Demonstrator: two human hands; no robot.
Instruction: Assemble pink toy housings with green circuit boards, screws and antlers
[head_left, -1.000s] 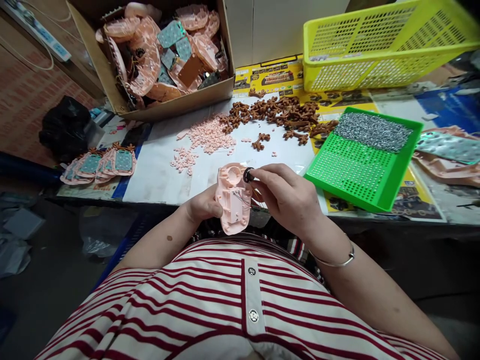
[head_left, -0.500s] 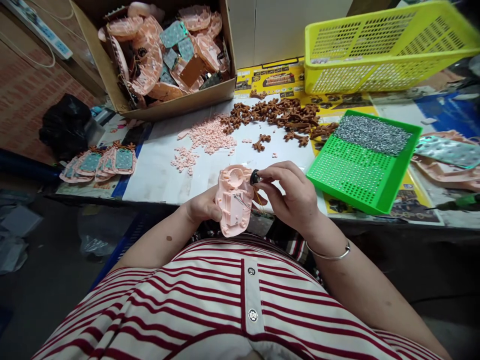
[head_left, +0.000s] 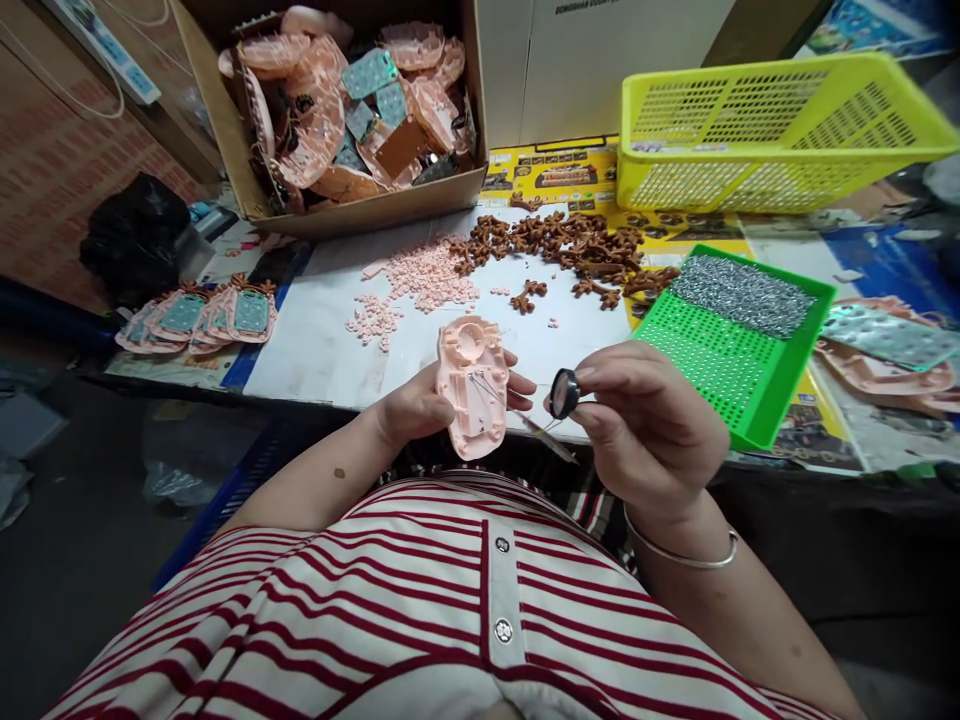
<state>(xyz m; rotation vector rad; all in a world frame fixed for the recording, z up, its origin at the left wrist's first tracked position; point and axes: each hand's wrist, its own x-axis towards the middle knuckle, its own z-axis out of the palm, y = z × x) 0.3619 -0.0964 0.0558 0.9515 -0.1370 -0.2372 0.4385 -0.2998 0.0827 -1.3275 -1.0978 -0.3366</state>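
Observation:
My left hand (head_left: 416, 405) holds a pink plastic shell (head_left: 474, 400), its hollow inside facing up, with the thumb over the near-left edge and fingers beneath. A round recess shows at the shell's far end, and thin wires lie across its middle. Between the thumb and fingertips of my right hand (head_left: 649, 420) is a small round black speaker (head_left: 563, 393), raised to the right of the shell and apart from it. Thin wires hang from the speaker near the shell's right side.
A carton (head_left: 367, 205) of pink shells and circuit boards stands at the back left. Small pink pieces (head_left: 427, 272) and brown bone-shaped parts (head_left: 555, 240) lie ahead. At right are a green tray (head_left: 705, 365) with metal screws and a yellow basket (head_left: 750, 180). Assembled shells (head_left: 251, 312) lie left.
My right hand has moved right, carrying the speaker away from the shell's far end. The shell stays in my left hand, with fingers now showing past its right edge.

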